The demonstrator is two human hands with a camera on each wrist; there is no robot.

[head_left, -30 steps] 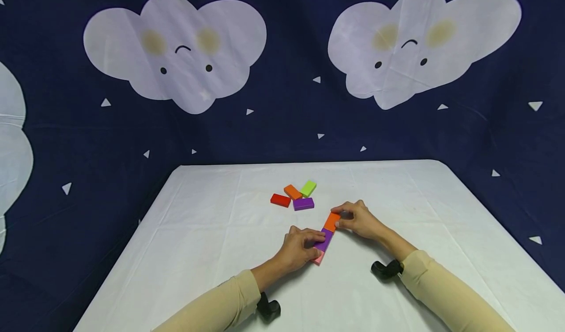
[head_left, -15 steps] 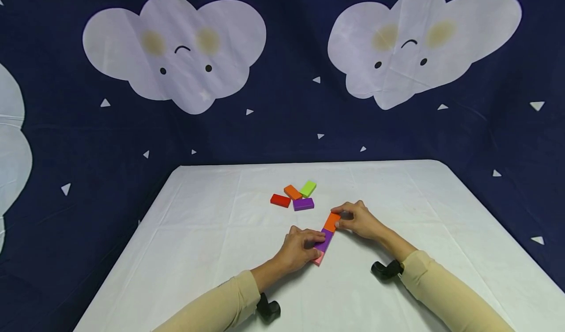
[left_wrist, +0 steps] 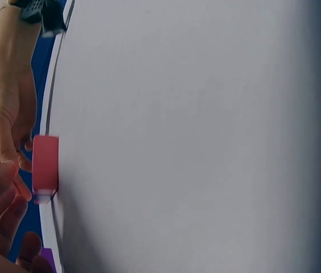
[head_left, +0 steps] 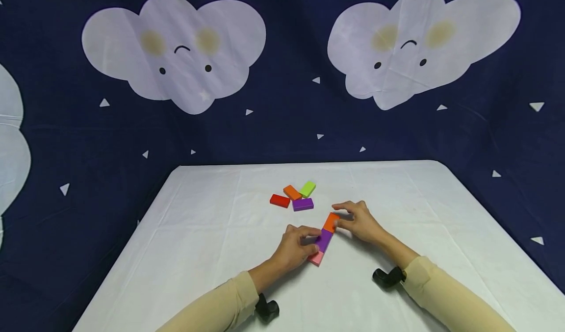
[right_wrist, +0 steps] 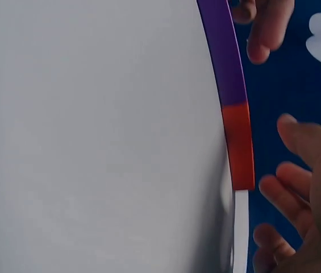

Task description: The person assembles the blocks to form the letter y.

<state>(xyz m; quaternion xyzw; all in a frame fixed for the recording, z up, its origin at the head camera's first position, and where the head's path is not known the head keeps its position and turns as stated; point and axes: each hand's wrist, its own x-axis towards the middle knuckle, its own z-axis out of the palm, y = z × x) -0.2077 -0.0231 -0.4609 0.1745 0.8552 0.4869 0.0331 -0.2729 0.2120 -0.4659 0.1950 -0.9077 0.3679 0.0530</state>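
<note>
Three flat blocks lie end to end in a slanting row: pink (head_left: 316, 259) nearest, purple (head_left: 324, 240) in the middle, orange (head_left: 331, 221) farthest. My left hand (head_left: 293, 248) hovers at the left side of the row, its thumb and index finger spread beside the purple and pink blocks. In the left wrist view its fingers stand apart from the pink block (left_wrist: 46, 165). At the far end, my right hand (head_left: 362, 222) has thumb and index finger parted around the orange block, and the right wrist view shows a gap between these fingers and the orange block (right_wrist: 240, 147).
Behind the row lies a loose group of blocks: red (head_left: 280, 201), a second orange block (head_left: 292, 192), lime green (head_left: 307, 189) and another purple block (head_left: 303, 204). They rest on a white-covered table (head_left: 198, 214). A dark blue cloth (head_left: 291, 126) with clouds hangs behind it.
Both hands have loosened from the row. The left fingers have drawn slightly left, uncovering more purple and pink; the right index finger has lifted off the orange block's far end. The row stays put.
</note>
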